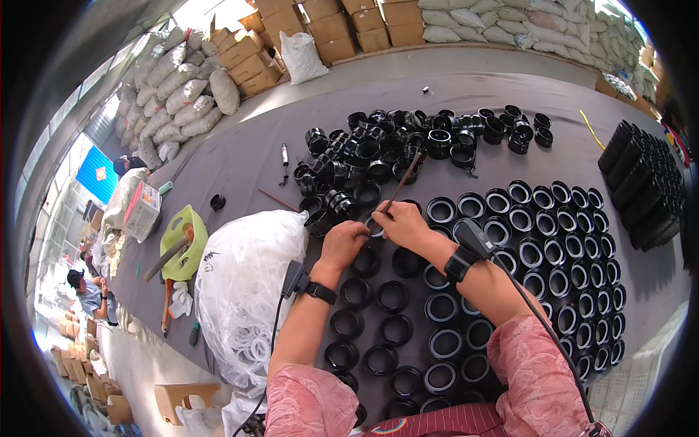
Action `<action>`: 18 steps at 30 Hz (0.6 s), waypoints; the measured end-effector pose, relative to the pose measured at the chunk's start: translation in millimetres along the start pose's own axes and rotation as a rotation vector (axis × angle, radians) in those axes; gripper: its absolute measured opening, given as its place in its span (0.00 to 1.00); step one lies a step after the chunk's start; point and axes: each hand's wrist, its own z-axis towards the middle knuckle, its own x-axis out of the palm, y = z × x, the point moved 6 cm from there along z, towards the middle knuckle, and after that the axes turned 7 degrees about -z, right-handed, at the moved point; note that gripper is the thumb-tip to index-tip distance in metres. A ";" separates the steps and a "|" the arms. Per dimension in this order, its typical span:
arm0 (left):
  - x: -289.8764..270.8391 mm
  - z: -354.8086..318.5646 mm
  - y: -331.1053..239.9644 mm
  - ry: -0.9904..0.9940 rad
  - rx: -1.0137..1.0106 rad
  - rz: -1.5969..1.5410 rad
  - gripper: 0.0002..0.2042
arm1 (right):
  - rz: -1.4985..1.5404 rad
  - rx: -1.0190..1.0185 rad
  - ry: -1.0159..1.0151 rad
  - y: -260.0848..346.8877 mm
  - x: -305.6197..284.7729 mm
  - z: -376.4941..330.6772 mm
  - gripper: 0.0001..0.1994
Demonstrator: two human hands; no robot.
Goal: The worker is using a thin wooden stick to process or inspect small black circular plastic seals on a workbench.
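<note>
A thin brown stick [403,180] slants up and away from my right hand [405,224], whose fingers are closed around its lower part. Close beside it, my left hand [344,245] has its fingers pinched at a black ring [375,230] with a pale inner rim. Both hands partly hide this ring. Plain black rings [356,292] lie in rows below my left hand. To the right of my right hand, many black rings with white inserts [531,253] stand in rows. Left of my left forearm sits a large clear bag of white rings [244,306].
A heap of loose black rings [378,146] lies beyond my hands on the grey-covered table [502,91]. Stacked black rings [637,182] rise at the far right. At left are a green basket [188,226], a carton [142,211] and a pen-like tool [285,156].
</note>
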 end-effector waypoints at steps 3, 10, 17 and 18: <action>2.7 3.4 -1.6 0.037 0.033 0.045 0.05 | -0.035 -0.013 0.033 -1.1 0.2 4.4 0.13; 5.5 6.6 -4.0 0.077 0.082 0.138 0.04 | -0.442 -0.243 -0.108 11.5 -14.4 21.2 0.10; 6.4 9.3 -7.1 0.068 0.114 0.117 0.03 | -0.197 -0.111 -0.126 -9.6 0.5 27.7 0.10; 6.7 7.9 -5.3 0.069 0.112 0.117 0.03 | -0.193 -0.116 -0.105 -8.6 5.9 26.4 0.09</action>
